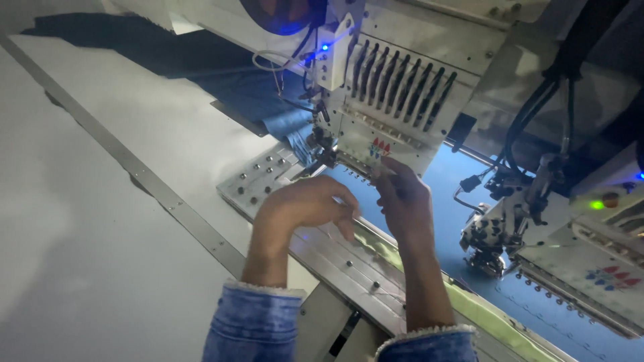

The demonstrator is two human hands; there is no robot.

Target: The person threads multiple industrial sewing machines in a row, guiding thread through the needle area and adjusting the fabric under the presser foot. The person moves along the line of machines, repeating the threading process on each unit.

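Note:
My left hand [305, 206] hovers with curled fingers over the metal frame rail [349, 258] of an embroidery machine, fingertips pointing down at the rail. Whether it pinches a thread is too small to tell. My right hand [402, 198] reaches up to the row of needles under the white embroidery head [396, 100], its fingers pinched close at the needle bar. Blue fabric [446, 184] lies stretched beneath the head, and a strip of yellow-green cloth [469, 305] runs along the rail. Both wrists wear denim cuffs.
A second embroidery head [590, 261] with a green light stands at the right, black cables above it. A bolted metal plate [258, 181] sits left of the needles. Wide pale table surface [100, 201] with a metal strip spreads to the left. Dark cloth lies at the back.

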